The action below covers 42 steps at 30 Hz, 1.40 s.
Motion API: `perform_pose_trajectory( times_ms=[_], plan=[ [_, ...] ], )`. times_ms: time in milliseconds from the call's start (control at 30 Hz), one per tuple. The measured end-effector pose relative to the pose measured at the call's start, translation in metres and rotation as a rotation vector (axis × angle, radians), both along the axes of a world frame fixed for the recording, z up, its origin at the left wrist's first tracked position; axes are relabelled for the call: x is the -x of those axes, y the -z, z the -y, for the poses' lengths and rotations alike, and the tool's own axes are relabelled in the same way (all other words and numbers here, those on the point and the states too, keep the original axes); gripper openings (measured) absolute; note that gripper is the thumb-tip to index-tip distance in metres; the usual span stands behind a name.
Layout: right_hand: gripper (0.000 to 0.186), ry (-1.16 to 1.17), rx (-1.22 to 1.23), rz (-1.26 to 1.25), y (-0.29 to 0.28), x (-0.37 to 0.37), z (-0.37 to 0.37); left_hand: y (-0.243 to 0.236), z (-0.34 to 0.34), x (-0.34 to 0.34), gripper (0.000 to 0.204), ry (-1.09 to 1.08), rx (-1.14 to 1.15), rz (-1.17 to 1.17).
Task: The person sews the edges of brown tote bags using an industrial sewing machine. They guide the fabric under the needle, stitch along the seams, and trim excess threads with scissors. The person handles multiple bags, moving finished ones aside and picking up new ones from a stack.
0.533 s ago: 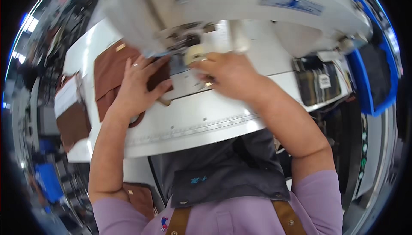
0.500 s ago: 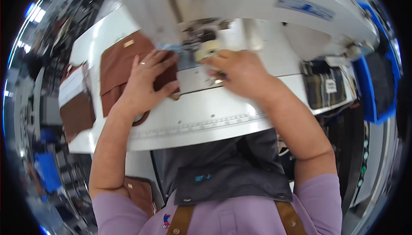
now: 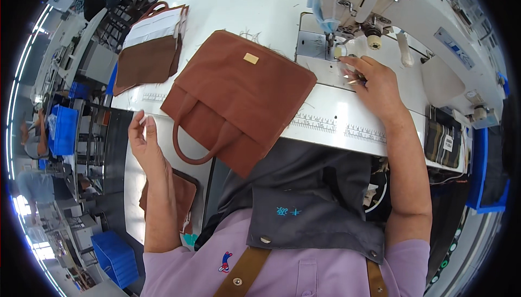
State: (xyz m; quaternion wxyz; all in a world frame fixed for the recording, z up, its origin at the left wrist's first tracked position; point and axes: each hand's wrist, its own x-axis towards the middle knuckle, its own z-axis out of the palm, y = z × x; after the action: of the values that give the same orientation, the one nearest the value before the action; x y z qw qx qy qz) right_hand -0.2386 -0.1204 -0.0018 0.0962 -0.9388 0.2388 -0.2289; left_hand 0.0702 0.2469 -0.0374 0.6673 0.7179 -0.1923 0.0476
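A reddish-brown bag (image 3: 239,88) with a looped handle and a small gold plate lies flat on the white sewing table, its near corner hanging over the front edge. My left hand (image 3: 145,148) is raised off the table left of the bag, fingers loosely apart, holding nothing. Beside the sewing machine's needle area (image 3: 329,47), my right hand (image 3: 374,85) has curled fingers around small pointed metal thread snips (image 3: 355,81); its fingertips are near a pale round part of the machine. Loose threads lie along the bag's far edge.
A stack of brown pieces with white lining (image 3: 146,58) lies at the far left. Another brown piece (image 3: 184,199) rests on a lower surface by my left forearm. At right are dark striped pieces (image 3: 442,139) and a blue bin (image 3: 483,188). The machine (image 3: 429,20) overhangs the table.
My left hand has let go of the bag and moved left, off the table. The bag now lies whole in view, away from the needle area. My right hand still holds the snips; the view has shifted.
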Motion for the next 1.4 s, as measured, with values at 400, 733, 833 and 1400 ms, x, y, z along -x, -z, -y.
perform_pose_trajectory(
  times_ms=[400, 733, 833, 1400],
  plan=[
    [0.03, -0.043, -0.157, 0.077, 0.015, 0.004, 0.016, -0.016, -0.005, 0.037, 0.032, 0.346, 0.09, -0.575],
    [0.03, -0.031, -0.243, 0.045, 0.022, 0.009, 0.027, -0.051, -0.185, -0.028, 0.038, 0.037, 0.39, -0.631],
    [0.031, -0.024, -0.26, 0.028, 0.021, 0.012, 0.031, -0.009, -0.25, -0.032, 0.037, -0.155, 0.481, -0.678],
    [0.033, -0.013, -0.285, -0.021, 0.024, 0.017, 0.043, 0.002, -0.327, -0.032, 0.021, 0.12, -0.773, -0.139]
  ],
)
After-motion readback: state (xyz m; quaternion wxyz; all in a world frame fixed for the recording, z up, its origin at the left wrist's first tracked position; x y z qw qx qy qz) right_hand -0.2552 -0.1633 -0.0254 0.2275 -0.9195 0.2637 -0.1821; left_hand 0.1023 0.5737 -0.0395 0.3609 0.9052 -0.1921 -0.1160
